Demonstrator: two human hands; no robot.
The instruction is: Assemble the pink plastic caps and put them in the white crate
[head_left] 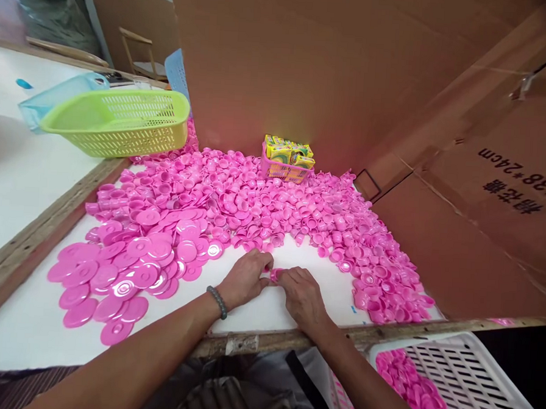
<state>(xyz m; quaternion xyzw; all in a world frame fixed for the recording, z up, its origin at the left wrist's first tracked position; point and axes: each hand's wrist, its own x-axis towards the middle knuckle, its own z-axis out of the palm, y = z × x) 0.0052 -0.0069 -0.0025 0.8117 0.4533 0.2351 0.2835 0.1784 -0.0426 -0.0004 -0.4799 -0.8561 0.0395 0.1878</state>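
My left hand, with a grey bead bracelet on its wrist, is closed with fingers curled just left of a small pink toy cup. What its fingertips hold, if anything, is hidden. My right hand pinches that cup between thumb and fingers, low over the white tabletop. Ahead of both hands spreads a wide heap of similar pink cups. To the left, flat round pink discs, like small saucers, lie overlapping in a loose pile.
A pink basket with yellow packets stands at the back against a cardboard wall. A lime-green basket sits at left by a wooden rail. Below right, a white crate holds pink pieces.
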